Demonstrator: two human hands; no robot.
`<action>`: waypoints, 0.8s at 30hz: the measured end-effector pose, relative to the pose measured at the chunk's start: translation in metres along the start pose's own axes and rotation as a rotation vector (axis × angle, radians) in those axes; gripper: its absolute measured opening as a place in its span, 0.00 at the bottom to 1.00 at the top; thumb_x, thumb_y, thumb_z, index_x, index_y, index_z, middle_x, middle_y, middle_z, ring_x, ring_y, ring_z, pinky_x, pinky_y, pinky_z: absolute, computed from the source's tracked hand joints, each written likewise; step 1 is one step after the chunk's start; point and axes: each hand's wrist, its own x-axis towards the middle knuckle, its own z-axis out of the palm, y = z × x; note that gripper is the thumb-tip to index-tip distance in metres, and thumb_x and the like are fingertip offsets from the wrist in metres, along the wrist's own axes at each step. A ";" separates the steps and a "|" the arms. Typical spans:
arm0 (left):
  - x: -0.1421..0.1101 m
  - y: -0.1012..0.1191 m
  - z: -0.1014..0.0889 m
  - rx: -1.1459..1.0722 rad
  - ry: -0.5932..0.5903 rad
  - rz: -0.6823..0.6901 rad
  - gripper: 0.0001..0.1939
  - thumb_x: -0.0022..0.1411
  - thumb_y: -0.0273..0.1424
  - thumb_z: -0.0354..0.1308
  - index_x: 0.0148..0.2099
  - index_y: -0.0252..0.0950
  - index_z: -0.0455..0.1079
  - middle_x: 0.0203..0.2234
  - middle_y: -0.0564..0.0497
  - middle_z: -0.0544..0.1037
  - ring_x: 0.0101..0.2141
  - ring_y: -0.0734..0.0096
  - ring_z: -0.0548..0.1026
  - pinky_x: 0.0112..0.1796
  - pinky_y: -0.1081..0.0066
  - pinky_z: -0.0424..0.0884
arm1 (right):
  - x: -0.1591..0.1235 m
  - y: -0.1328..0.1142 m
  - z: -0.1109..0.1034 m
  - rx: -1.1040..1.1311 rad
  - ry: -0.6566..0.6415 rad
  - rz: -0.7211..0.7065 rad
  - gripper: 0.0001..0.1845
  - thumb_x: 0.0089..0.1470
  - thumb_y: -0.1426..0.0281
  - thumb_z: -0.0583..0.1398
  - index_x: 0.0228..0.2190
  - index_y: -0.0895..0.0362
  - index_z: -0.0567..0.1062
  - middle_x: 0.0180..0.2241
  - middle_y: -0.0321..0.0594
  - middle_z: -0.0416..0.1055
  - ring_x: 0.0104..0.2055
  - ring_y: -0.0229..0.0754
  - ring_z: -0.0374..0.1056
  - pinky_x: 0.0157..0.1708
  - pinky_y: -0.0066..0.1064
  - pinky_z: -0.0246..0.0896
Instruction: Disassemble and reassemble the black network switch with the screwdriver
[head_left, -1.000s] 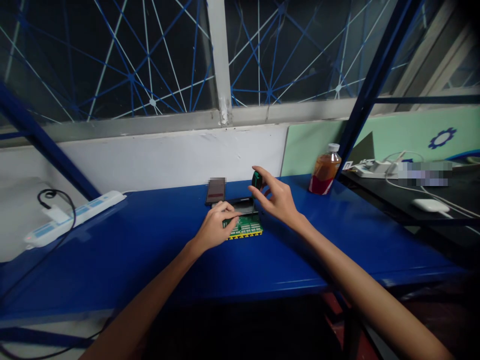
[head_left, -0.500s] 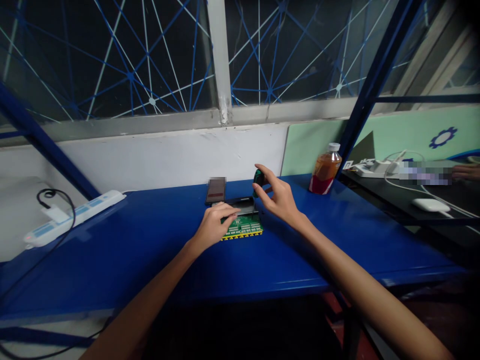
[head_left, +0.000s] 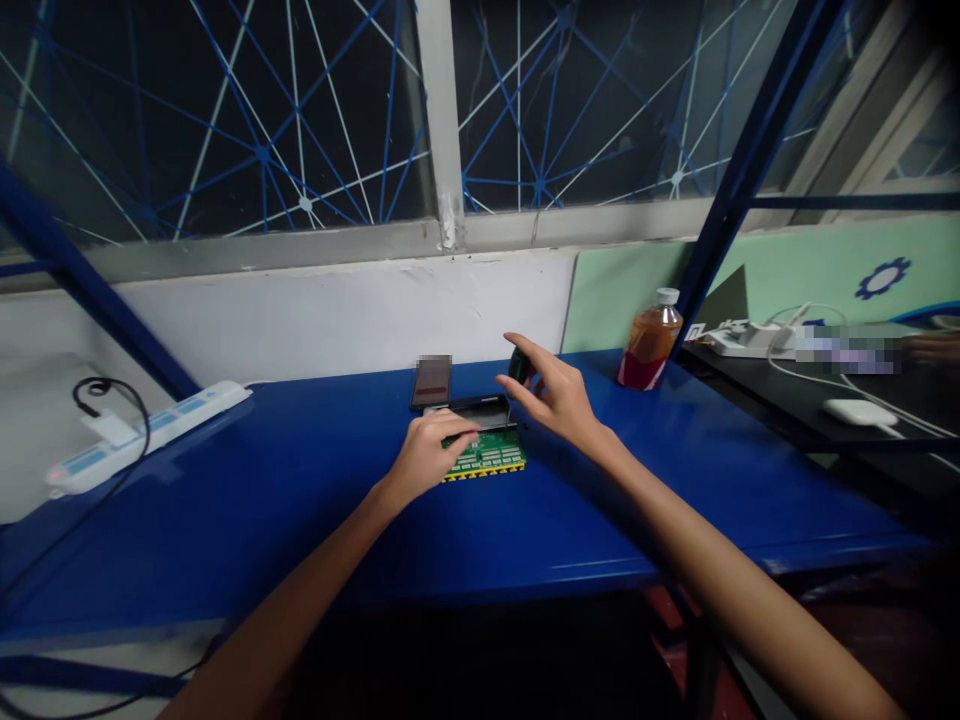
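Note:
A green circuit board [head_left: 491, 441] with a yellow-and-black strip along its near edge lies on the blue table [head_left: 315, 530]. Behind its front part sits a dark-framed rectangular piece [head_left: 480, 410], perhaps a display. My left hand [head_left: 427, 450] is closed at the board's left side, thumb and fingers pinching there; what lies under the fingers is hidden. Above the board's right corner, my right hand [head_left: 555, 395] is around the dark green handle of an upright screwdriver [head_left: 517, 366], thumb and index finger apart. Its thin shaft points down at the board's right edge.
A phone-like dark device [head_left: 432, 383] lies behind the board. To the right stands a bottle [head_left: 651, 338] of orange drink. A white power strip [head_left: 161, 430] with a black cable is at left. Another person's hand [head_left: 930, 350] shows blurred over the neighbouring black table [head_left: 780, 385].
My right thumb and index finger have spread and shifted slightly left past the screwdriver handle, which is now more hidden. My left hand and the board stay almost still.

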 end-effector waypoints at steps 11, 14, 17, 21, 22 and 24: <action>0.000 -0.001 -0.001 0.009 -0.024 0.014 0.09 0.61 0.24 0.56 0.36 0.36 0.78 0.31 0.48 0.79 0.33 0.66 0.75 0.36 0.67 0.70 | 0.000 0.002 0.001 -0.025 -0.004 0.032 0.28 0.59 0.62 0.53 0.59 0.52 0.58 0.39 0.43 0.74 0.27 0.40 0.68 0.33 0.36 0.65; 0.000 -0.001 -0.001 0.021 -0.027 0.014 0.10 0.60 0.23 0.55 0.36 0.35 0.78 0.31 0.48 0.79 0.33 0.66 0.75 0.36 0.66 0.70 | -0.001 0.003 0.002 -0.027 -0.007 0.054 0.30 0.59 0.62 0.52 0.61 0.53 0.55 0.38 0.42 0.74 0.26 0.40 0.68 0.33 0.36 0.64; 0.000 0.000 -0.002 0.018 -0.030 0.015 0.11 0.60 0.23 0.54 0.36 0.36 0.78 0.31 0.48 0.79 0.34 0.66 0.75 0.36 0.66 0.70 | -0.001 0.004 0.003 -0.059 0.026 0.084 0.31 0.57 0.58 0.56 0.59 0.54 0.58 0.30 0.39 0.72 0.28 0.42 0.69 0.32 0.35 0.63; 0.000 -0.001 -0.001 0.018 -0.022 0.017 0.10 0.61 0.23 0.54 0.37 0.36 0.77 0.32 0.48 0.80 0.34 0.66 0.76 0.37 0.65 0.71 | -0.001 0.003 0.003 -0.052 0.024 0.094 0.29 0.58 0.58 0.55 0.58 0.54 0.60 0.30 0.39 0.72 0.27 0.41 0.68 0.32 0.34 0.63; 0.000 -0.001 -0.001 0.016 -0.016 0.020 0.10 0.61 0.24 0.54 0.38 0.36 0.77 0.32 0.48 0.80 0.34 0.66 0.76 0.38 0.65 0.71 | -0.001 0.003 0.003 -0.038 0.021 0.095 0.29 0.58 0.60 0.54 0.59 0.54 0.59 0.31 0.39 0.72 0.27 0.40 0.68 0.32 0.34 0.63; 0.000 -0.001 0.000 0.008 -0.005 0.029 0.09 0.62 0.25 0.55 0.39 0.37 0.77 0.33 0.48 0.81 0.34 0.66 0.76 0.39 0.64 0.71 | -0.001 0.003 0.003 -0.011 0.022 0.095 0.29 0.59 0.61 0.53 0.60 0.54 0.57 0.32 0.39 0.72 0.27 0.40 0.68 0.31 0.34 0.64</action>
